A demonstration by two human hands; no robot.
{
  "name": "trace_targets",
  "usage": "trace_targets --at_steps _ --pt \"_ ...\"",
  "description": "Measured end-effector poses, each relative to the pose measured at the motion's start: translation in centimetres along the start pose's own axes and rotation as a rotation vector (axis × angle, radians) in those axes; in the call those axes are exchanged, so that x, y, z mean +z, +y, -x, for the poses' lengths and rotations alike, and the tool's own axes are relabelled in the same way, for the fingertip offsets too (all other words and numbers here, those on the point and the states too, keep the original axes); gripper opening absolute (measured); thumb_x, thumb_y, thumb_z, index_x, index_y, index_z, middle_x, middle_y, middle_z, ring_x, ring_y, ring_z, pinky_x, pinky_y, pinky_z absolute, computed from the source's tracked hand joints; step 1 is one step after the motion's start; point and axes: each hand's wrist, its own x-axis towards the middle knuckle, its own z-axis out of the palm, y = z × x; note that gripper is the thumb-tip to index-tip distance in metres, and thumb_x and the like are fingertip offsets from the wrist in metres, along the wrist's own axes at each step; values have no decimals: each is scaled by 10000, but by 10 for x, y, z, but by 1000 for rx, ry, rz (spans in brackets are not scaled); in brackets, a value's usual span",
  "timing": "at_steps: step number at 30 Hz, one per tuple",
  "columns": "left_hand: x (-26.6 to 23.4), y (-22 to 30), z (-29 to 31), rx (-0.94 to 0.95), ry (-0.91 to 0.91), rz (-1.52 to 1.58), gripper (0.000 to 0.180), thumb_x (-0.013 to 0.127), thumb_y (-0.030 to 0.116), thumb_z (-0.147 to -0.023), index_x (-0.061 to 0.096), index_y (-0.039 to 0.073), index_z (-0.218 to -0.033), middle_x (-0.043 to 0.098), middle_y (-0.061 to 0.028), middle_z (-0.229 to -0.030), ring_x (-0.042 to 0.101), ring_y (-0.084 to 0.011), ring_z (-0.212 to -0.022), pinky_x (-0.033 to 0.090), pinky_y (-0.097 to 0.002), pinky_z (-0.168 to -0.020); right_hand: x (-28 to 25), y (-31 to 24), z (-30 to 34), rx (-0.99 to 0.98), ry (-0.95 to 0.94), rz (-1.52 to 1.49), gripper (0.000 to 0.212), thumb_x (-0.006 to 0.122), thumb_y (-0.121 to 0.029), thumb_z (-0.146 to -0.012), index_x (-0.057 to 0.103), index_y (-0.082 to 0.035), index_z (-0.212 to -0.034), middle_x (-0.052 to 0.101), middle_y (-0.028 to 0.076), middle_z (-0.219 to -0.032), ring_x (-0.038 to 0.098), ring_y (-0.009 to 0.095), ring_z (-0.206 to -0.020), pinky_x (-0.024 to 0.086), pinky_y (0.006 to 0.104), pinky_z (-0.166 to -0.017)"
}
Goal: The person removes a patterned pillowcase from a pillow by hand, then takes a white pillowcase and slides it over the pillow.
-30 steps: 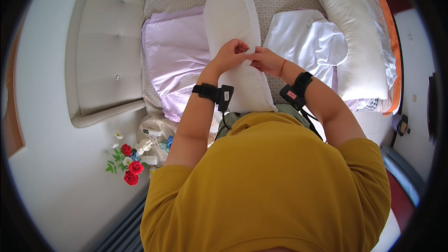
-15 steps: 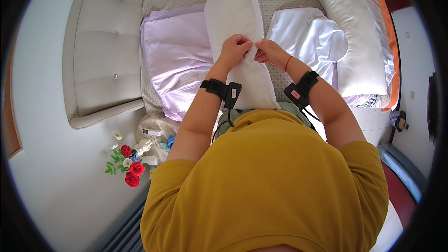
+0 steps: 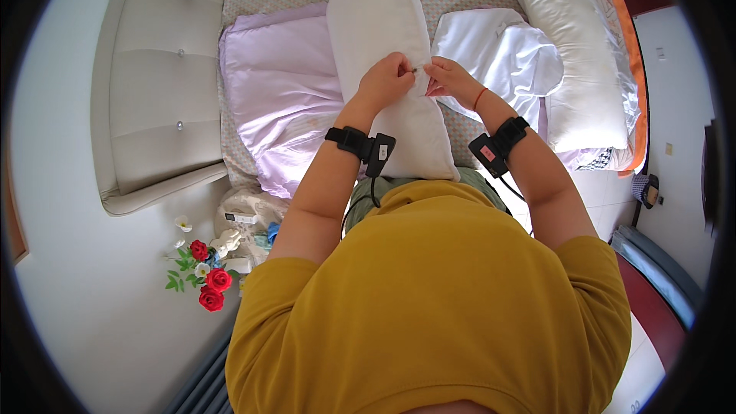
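Note:
A long white pillow (image 3: 377, 27) stands on its edge across the bed, its near end close to my body. Both hands meet at its right-hand edge. My left hand (image 3: 386, 80) is closed in a pinch on a small dark piece (image 3: 415, 70) at that edge; it looks like a zipper pull, but is too small to be sure. Opposite it, my right hand (image 3: 455, 83) pinches the pillow's edge between thumb and fingers. Black straps with small boxes sit on both forearms.
A lilac pillowcase (image 3: 284, 84) lies left of the pillow, by the padded headboard (image 3: 157, 84). To the right are shiny white satin fabric (image 3: 491, 54) and another white pillow (image 3: 579, 69). Artificial red roses (image 3: 218, 280) stand at lower left.
My hands have parted slightly at the pillow's edge, the right one shifting a little rightward. The small dark piece now shows between them. The whole view has drifted slightly.

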Motion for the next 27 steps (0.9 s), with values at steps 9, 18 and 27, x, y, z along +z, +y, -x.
trace_targets --at_steps 9,18,27 --pt "9 -3 -5 151 70 83 133 634 95 -724 529 33 -778 548 -32 -697 514 -111 -640 433 -247 -590 -7 7 -8 -56 48 90 198 451 -212 -870 468 -59 -745 506 5 -692 520 76 -643 468 228 -646" --pt "4 -1 -6 -124 -76 514 111 628 84 -748 536 27 -774 552 -4 -727 522 -77 -674 437 -215 -592 -5 7 -4 -146 107 255 214 458 -167 -844 439 -25 -684 481 20 -649 497 93 -581 441 240 -559" --pt "24 31 -15 373 157 -166 151 586 50 -629 530 38 -769 554 -91 -677 550 -220 -642 439 -317 -574 -10 2 15 -172 225 320 196 464 -179 -825 478 -14 -719 475 21 -611 476 95 -561 423 234 -537"
